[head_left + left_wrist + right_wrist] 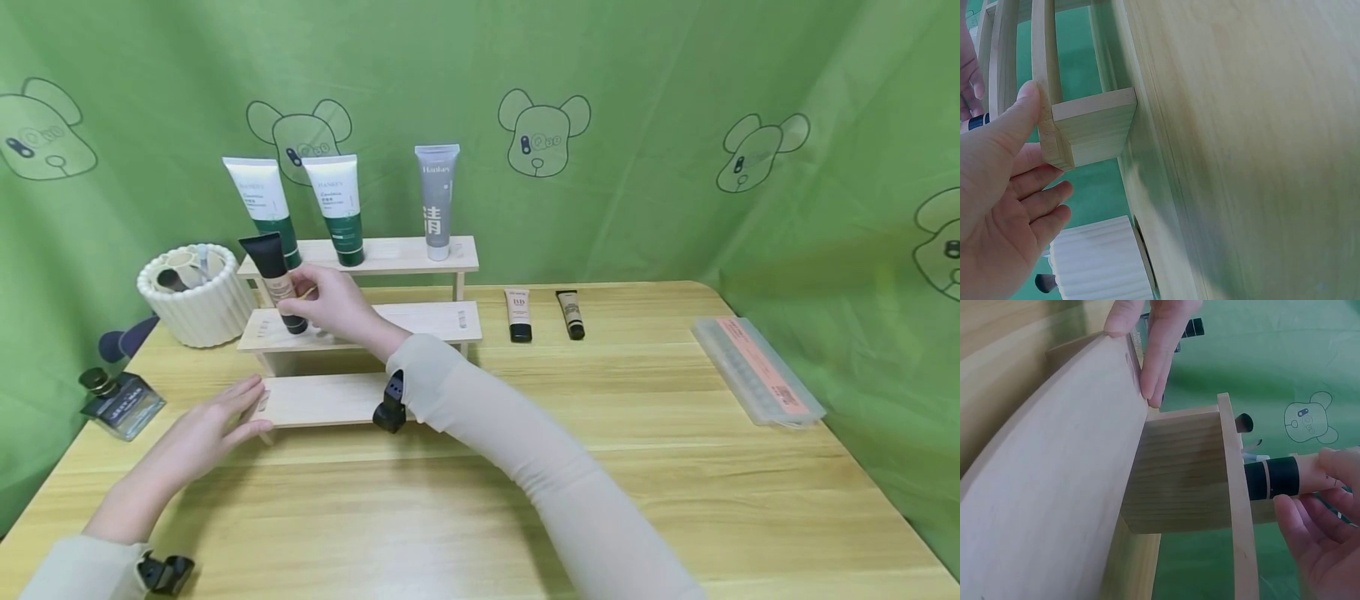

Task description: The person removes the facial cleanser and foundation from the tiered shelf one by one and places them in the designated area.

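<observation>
My right hand (333, 302) pinches a beige tube with black ends (279, 287) at the left end of the middle tier of the wooden rack (322, 400). The tube leans slightly left, its black cap down at the shelf. In the right wrist view, the cap (1284, 477) meets the tier's board, thumb and fingers around the tube (1316, 473). My left hand (213, 425) grips the left end of the lowest tier; in the left wrist view, thumb and fingers of this hand (1007, 194) lie on either side of the board (1047, 69).
Two white-green tubes (335, 204) and a grey tube (437, 200) stand on the top tier. Left are a ribbed white holder (202, 308) with brushes and a dark bottle (123, 407). Two small tubes (518, 314) lie right of the rack; a clear case (757, 371) lies far right.
</observation>
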